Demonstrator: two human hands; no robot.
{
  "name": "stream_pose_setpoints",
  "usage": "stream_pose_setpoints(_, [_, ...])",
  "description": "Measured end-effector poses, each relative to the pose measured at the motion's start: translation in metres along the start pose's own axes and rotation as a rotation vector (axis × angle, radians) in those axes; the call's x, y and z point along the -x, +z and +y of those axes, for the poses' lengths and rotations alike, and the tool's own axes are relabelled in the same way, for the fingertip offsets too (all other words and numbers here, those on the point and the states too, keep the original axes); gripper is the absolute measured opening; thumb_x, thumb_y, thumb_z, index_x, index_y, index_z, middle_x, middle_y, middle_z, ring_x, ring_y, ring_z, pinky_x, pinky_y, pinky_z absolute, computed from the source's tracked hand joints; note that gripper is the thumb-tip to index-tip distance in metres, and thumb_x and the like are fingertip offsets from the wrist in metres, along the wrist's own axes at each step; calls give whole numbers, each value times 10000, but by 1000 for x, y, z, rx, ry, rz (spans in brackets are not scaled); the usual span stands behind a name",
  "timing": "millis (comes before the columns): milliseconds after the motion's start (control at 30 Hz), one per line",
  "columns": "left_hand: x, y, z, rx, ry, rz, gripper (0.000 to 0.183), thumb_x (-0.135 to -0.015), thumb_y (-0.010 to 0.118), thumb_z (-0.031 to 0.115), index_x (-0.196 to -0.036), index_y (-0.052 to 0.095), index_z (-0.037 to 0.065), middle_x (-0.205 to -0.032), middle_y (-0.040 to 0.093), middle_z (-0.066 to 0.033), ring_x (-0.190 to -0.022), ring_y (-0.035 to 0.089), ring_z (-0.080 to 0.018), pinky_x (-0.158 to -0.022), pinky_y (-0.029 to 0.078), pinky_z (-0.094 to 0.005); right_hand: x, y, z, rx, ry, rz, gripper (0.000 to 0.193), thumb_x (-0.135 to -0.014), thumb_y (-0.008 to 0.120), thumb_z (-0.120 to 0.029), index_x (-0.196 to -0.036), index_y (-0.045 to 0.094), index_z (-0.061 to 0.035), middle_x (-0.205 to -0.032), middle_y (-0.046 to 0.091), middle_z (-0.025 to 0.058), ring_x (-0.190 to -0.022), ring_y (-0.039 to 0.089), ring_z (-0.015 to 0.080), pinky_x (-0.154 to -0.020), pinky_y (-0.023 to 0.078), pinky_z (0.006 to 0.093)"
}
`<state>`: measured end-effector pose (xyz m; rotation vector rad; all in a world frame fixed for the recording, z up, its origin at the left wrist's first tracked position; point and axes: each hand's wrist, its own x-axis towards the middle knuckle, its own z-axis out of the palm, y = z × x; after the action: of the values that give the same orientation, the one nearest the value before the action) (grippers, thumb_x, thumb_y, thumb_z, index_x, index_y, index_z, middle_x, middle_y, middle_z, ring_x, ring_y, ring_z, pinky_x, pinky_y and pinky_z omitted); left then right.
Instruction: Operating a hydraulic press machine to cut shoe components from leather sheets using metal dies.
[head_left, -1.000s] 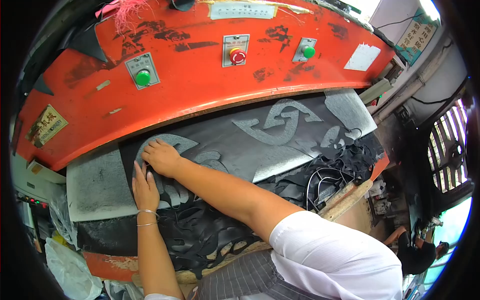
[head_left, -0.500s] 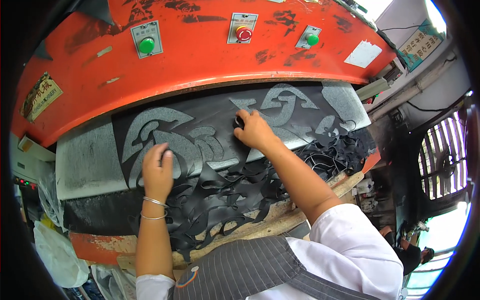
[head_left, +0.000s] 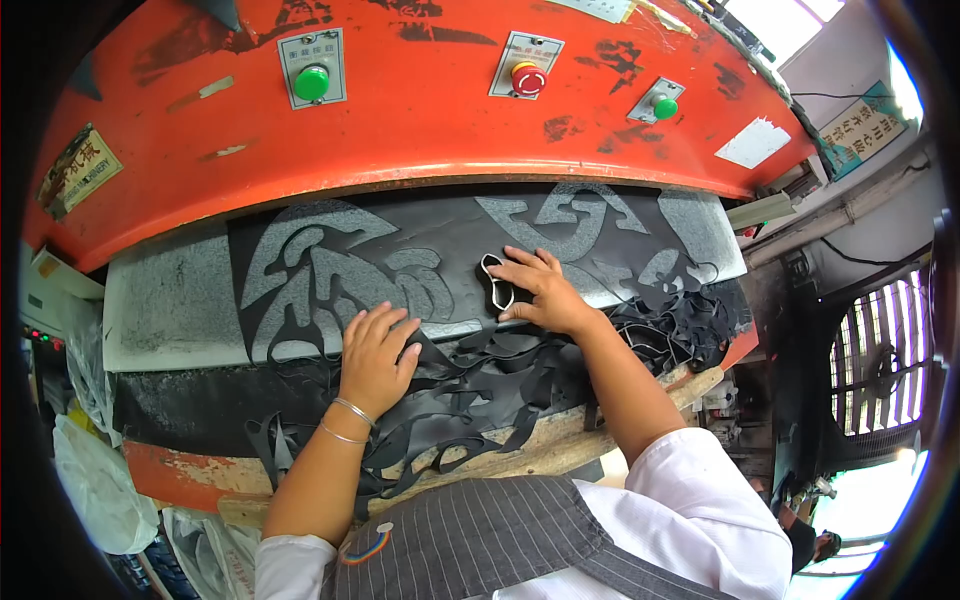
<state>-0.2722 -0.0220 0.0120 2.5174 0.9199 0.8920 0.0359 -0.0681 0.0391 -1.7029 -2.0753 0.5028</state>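
A black sheet (head_left: 450, 232) with large curved shapes cut out of it lies on a pale, worn cutting board (head_left: 165, 305). In my right hand (head_left: 550, 297) is a small cutting die (head_left: 499, 288), a thin metal band bent into a closed outline. It stands on the sheet right of the middle, with fingers and thumb on its rim. Nearer me, my left hand (head_left: 378, 362) is spread out at the sheet's front edge, nothing seen in it. Strips of black offcuts (head_left: 480, 400) hang over the board's front edge below both hands.
An orange machine beam (head_left: 420, 130) spans the far side, low behind the board. It carries two green buttons (head_left: 311, 83) and a red stop button (head_left: 528, 79). A wooden rail (head_left: 560, 450) runs along the near side. White plastic bags (head_left: 95, 490) hang at left.
My left hand has moved right and nearer me, its fingers now spread. My right hand has come nearer too, turning so the die it grips shows plainly. The view has shifted slightly.
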Motion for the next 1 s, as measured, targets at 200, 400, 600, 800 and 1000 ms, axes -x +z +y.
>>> stream_pose_setpoints(200, [-3, -2, 4, -15, -12, 3, 292, -822, 667, 201, -1098, 676, 108, -1198, 591, -87, -1244, 486, -293, -1075, 317, -481, -2, -5, -6, 46, -7, -38, 709, -715, 795, -339, -1365, 530, -236, -1374, 554, -10, -1407, 340, 241, -1133, 152, 577])
stream_pose_setpoints(400, [-24, -26, 14, 139, -107, 31, 200, -835, 665, 165, -1004, 685, 61, -1077, 641, -116, -1093, 569, -310, -962, 423, -419, 7, -25, 15, -151, -184, 431, 1001, -647, 849, -369, -1469, 357, -82, -1524, 318, 202, -1414, 298, 353, -1145, 244, 454])
stream_pose_setpoints(600, [-89, -98, 59, -18, 162, 700, 147, -873, 629, 100, -752, 609, 18, -734, 561, -112, -697, 499, -301, -647, 406, -393, -1, -144, 5, -13, 91, 1454, 601, -1015, 450, -290, -1484, 247, 26, -1555, 182, 255, -1451, 175, 354, -1161, 167, 437])
stream_pose_setpoints(800, [-83, -137, 87, -305, 145, 636, 213, -891, 593, 66, -699, 524, 6, -695, 496, -129, -685, 484, -311, -625, 393, -399, 19, -166, 5, 100, 174, 1468, 691, -999, 476, -338, -1513, 159, -3, -1560, 6, 298, -1461, 74, 392, -1161, 142, 483])
stream_pose_setpoints(1000, [56, -84, 125, 79, -96, 17, 285, -872, 635, 210, -649, 560, 48, -680, 533, -128, -654, 545, -329, -615, 454, -433, 121, -36, -88, -182, 128, 455, 564, -852, 705, -339, -1273, 540, 0, -1256, 568, 223, -1189, 525, 354, -1025, 399, 428])
